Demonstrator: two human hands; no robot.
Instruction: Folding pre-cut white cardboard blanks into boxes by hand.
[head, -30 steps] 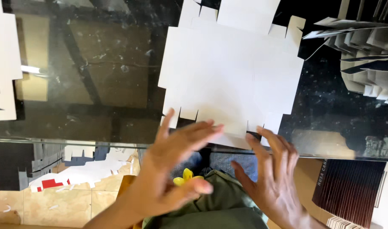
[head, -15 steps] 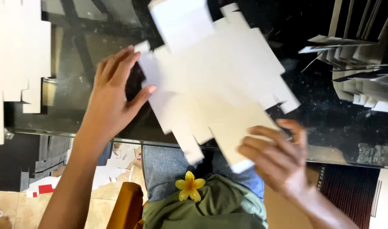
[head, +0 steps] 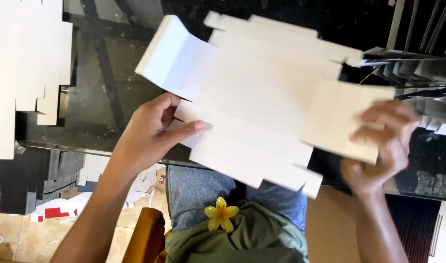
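Left hand [head: 150,134] and right hand [head: 379,146] grip white cardboard blank [head: 262,97] at opposite edges, above glass table [head: 101,87].

White flat card blanks [head: 23,73] on glass table [head: 101,97] (yellow flower clip [head: 221,214] below), scraps [head: 52,209] underneath.

Bright daylight, glare on white cardboard [head: 262,102], motion blur over right hand [head: 379,146].

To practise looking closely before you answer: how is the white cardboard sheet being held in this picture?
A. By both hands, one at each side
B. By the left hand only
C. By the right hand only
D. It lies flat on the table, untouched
A: the left hand grips the white cardboard sheet at one side and the right hand at the other, lifting it off the glass table.
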